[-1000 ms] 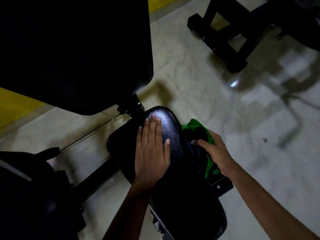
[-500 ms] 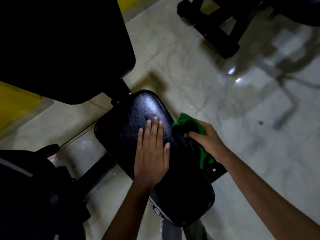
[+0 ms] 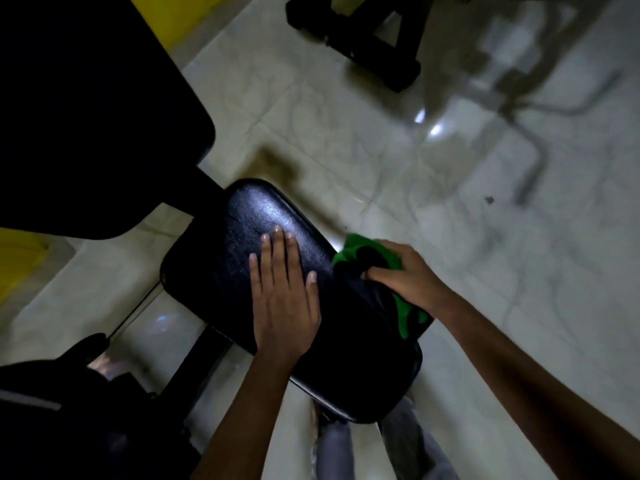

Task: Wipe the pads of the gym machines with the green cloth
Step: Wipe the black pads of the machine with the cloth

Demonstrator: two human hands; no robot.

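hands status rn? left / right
Left hand: open, flat on the black seat pad.
Right hand: gripping the green cloth at the pad's edge.

left hand (image 3: 284,299) lies flat on the seat pad (image 3: 242,258), cloth (image 3: 363,254) (under right hand (image 3: 405,275)) at its right edge.

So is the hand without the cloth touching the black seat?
Touching. The head view shows the left hand lying flat, palm down, on the black seat pad.

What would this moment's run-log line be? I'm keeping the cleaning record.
step: wiping seat pad | left hand: flat on pad | right hand: grips green cloth at pad's right edge | floor: tiled
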